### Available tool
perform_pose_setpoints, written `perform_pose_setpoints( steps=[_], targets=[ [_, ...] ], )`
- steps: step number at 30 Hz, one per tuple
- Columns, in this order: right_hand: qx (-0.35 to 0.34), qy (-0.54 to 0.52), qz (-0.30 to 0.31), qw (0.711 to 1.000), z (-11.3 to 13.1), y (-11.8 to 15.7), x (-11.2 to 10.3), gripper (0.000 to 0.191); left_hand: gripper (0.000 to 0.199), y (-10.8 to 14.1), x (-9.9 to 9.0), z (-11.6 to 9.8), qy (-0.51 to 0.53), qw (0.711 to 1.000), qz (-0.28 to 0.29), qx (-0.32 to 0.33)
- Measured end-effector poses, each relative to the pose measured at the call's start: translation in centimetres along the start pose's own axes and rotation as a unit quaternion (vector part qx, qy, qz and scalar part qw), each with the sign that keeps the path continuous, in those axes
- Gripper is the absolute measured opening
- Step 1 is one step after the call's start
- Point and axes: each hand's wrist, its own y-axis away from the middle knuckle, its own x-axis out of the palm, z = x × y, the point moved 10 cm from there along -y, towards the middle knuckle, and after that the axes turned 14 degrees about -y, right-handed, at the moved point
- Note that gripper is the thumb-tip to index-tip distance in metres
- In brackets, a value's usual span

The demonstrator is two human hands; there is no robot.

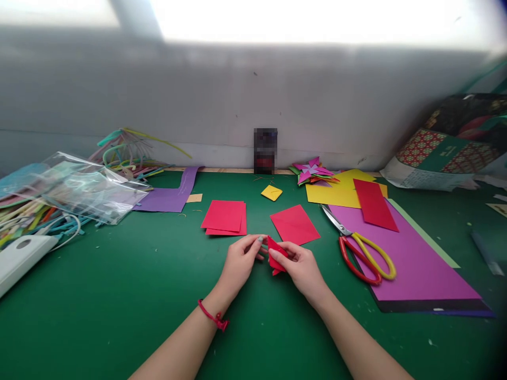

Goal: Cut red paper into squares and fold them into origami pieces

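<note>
A small folded piece of red paper point(278, 256) is held upright in my right hand point(297, 262), between thumb and fingers. My left hand point(244, 255) is just to its left, thumb and index fingertip brought together near the paper's top left corner; what lies between them, if anything, is too small to make out. Behind my left hand lies a stack of red squares point(224, 215). A single red square point(295, 224) rests behind my right hand. Farther back sits a small folded yellow square point(271, 193).
Scissors point(358, 248) lie open over purple sheets point(420, 264) at right, beside yellow paper point(328, 192). Folded paper stars point(312, 170) and a dark upright object point(265, 151) stand near the wall. Plastic bags point(91, 184), pipe cleaners point(130, 153) and a white device point(26, 253) occupy the left.
</note>
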Motion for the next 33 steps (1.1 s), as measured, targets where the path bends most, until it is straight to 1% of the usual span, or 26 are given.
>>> perform_pose_setpoints(
  steps=[3,6,9,12,15,18,21,25,29,31,33],
  targets=[
    [0.038,-0.089,0.021,0.995,-0.5,-0.3,0.1,0.028,0.032,-0.2,0.8,0.4,0.11,0.992,0.051,-0.029],
    [0.052,-0.113,0.05,0.991,-0.5,-0.1,0.7,0.028,0.031,0.1,1.5,0.4,0.17,0.98,0.085,-0.051],
    [0.061,-0.117,0.082,0.988,-0.4,0.2,1.5,0.025,0.024,0.3,1.8,0.4,0.206,0.972,0.097,-0.06],
    [0.072,-0.118,0.103,0.985,-0.5,0.5,2.0,0.024,0.019,0.3,1.8,0.4,0.217,0.97,0.096,-0.062],
    [0.076,-0.114,0.102,0.985,-0.6,0.4,2.0,0.026,0.019,0.2,1.3,0.1,0.183,0.979,0.08,-0.049],
    [0.07,-0.105,0.091,0.988,-0.6,0.3,1.7,0.027,0.019,0.1,0.5,-0.7,0.116,0.992,0.049,-0.008],
    [0.055,-0.08,0.083,0.992,-0.4,0.2,1.3,0.026,0.019,0.0,-0.3,-1.2,0.053,0.998,0.01,0.026],
    [0.032,-0.039,0.08,0.996,0.0,0.1,1.3,0.025,0.021,0.2,-0.9,-1.3,-0.011,0.999,-0.029,0.043],
    [0.006,-0.002,0.054,0.999,0.0,0.0,1.0,0.026,0.024,0.6,-1.6,-1.6,-0.074,0.993,-0.078,0.055],
    [0.006,-0.011,0.041,0.999,-0.2,0.1,0.9,0.028,0.024,0.7,-1.9,-1.6,-0.094,0.989,-0.099,0.055],
    [0.022,-0.037,0.037,0.998,-0.7,0.1,1.0,0.029,0.025,0.7,-1.8,-1.4,-0.095,0.989,-0.098,0.052]
  ],
)
